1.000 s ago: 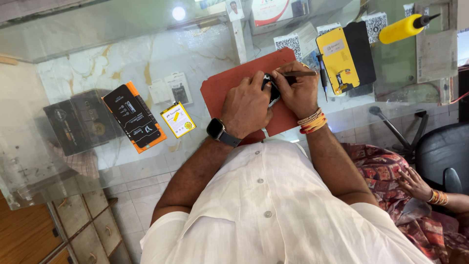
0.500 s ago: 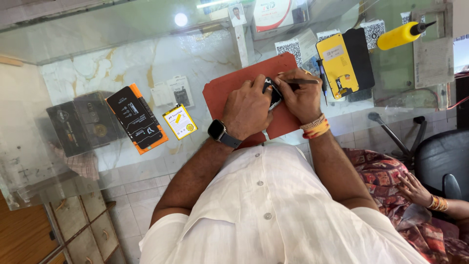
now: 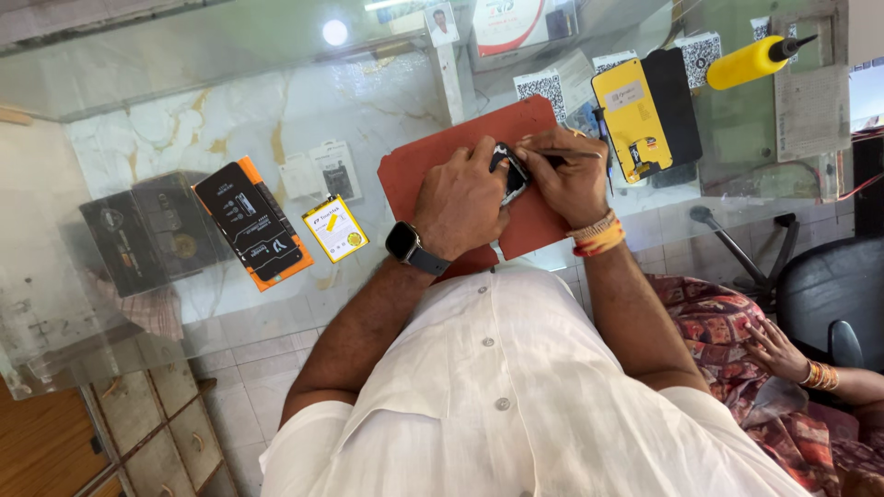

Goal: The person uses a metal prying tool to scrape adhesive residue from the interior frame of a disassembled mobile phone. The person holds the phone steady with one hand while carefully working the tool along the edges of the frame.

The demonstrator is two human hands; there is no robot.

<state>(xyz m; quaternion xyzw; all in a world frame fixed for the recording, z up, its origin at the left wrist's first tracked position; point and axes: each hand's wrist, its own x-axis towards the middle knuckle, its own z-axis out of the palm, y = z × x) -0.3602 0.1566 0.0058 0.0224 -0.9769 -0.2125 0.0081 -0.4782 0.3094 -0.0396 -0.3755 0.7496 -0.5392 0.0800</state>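
The small dark device (image 3: 512, 175) lies on the red mat (image 3: 433, 156) on the glass counter (image 3: 184, 120), pinned under the closed fingers of the left hand (image 3: 460, 198). The right hand (image 3: 571, 179) pinches a thin dark tool (image 3: 571, 155) against it. If the tool slips, it could gouge the device or jab the steadying fingers; pressing too hard could shift the device on the mat.

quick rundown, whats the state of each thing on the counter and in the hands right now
small dark device: on the red mat, gripped by the left hand
thin tool: held in the right hand, tip at the device
red mat: flat on the glass counter
black and orange box: lying flat, untouched
yellow bottle: lying on its side
smartwatch: worn on the left wrist
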